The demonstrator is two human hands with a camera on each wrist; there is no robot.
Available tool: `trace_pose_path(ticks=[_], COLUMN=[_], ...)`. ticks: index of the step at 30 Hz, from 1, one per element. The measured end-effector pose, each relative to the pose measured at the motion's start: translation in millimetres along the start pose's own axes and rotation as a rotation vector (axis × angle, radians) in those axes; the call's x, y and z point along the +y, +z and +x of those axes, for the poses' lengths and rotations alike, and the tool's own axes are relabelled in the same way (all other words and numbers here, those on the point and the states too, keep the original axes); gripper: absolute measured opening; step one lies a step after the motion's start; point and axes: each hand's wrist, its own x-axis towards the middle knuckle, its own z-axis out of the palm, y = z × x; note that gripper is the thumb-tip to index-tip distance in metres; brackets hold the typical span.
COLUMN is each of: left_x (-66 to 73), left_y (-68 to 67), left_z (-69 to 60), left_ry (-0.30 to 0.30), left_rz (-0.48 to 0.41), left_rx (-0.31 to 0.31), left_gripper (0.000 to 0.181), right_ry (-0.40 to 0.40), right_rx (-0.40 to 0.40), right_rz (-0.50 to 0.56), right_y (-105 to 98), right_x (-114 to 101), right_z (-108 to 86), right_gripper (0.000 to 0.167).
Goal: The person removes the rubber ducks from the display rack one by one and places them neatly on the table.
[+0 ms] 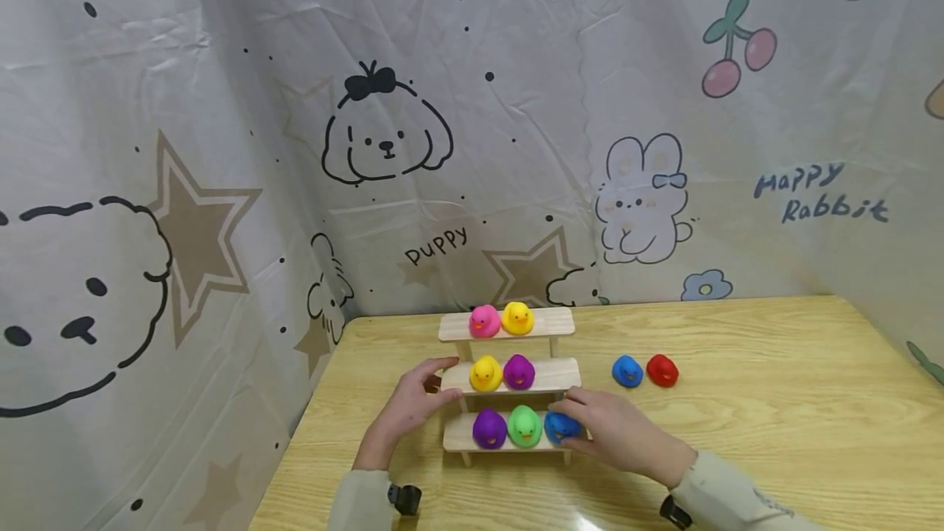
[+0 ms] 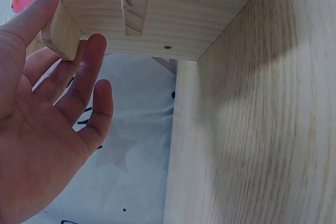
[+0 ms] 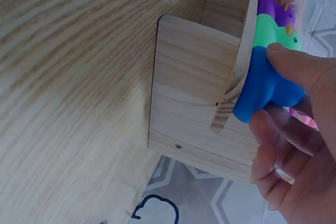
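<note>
A three-tier wooden shelf (image 1: 457,434) stands on the table with toy ducks on each tier. My left hand (image 1: 409,404) holds the left end of the middle tier, thumb on one side and fingers on the other. At the right end of the bottom tier, my right hand (image 1: 615,433) pinches a blue duck (image 3: 257,85) between thumb and fingers. Beside that duck sit a green duck (image 1: 525,426) and a purple duck (image 1: 490,429). The middle tier bears a yellow duck (image 1: 486,374) and another purple duck (image 1: 519,372).
On the top tier are a pink duck (image 1: 484,321) and a second yellow duck (image 1: 518,318). Right of the shelf, another blue duck (image 1: 628,371) and a red duck (image 1: 663,370) rest on the wooden table (image 1: 774,416). A printed curtain (image 1: 516,146) hangs behind.
</note>
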Motion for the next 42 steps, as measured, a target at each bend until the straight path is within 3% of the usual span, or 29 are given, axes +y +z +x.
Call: trace_pose_path(ticks=[6,14,31,42], left_x=[-1.4,-2.5,-2.1,-3.0], left_y=[-1.3,-3.4,-1.4,-0.2], left_z=[-0.5,-1.3,-1.8,0.6], left_ry=[-0.01,0.006,0.0,0.006], left_rz=[-0.002,0.008,-0.012,-0.005], left_rx=[0.0,-0.004,-0.001,-0.006], left_gripper=[0.052,0.051,0.051,0.051], right_ry=[-0.037,-0.063,-0.121,-0.069], right_rx=[0.051,0.129,0.292,0.304], right_rz=[0.046,0.069,-0.01,-0.078], right_y=[1.1,-10.7,-29.6,-34.7], right_x=[2.5,7.9,39.8,62.3], right_z=[-2.3,-10.6,-38.1,-54.8], right_gripper=[0.032,0.037,0.038,0.045])
